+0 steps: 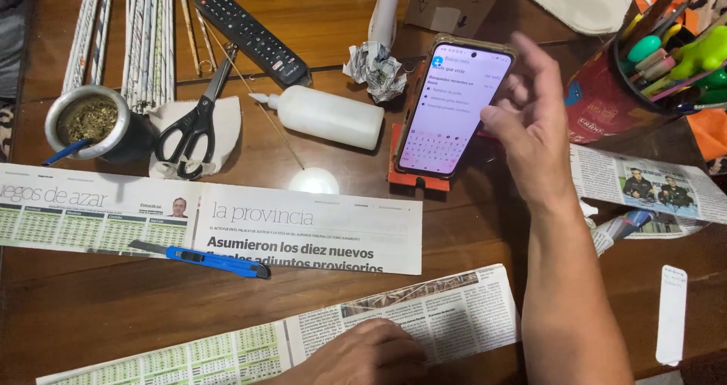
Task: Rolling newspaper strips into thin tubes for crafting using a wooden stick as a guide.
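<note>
My right hand (530, 120) is raised beside a smartphone (453, 106) propped upright on an orange stand (401, 174). Its thumb reaches toward the phone's right edge and the fingers are spread, holding nothing. The phone's screen is lit and shows a keyboard. My left hand (367, 355) lies flat, palm down, on the near newspaper strip (303, 332) at the table's front edge. A second, wider newspaper strip (227, 218) lies behind it with a blue utility knife (204, 258) on top.
On the wooden table (91, 302) are black scissors (195, 124), a white glue bottle (326, 116), a remote control (254, 37), rolled paper tubes (144, 37), a metal cup with a straw (91, 124), crumpled paper (375, 68) and a red pen holder (621, 90).
</note>
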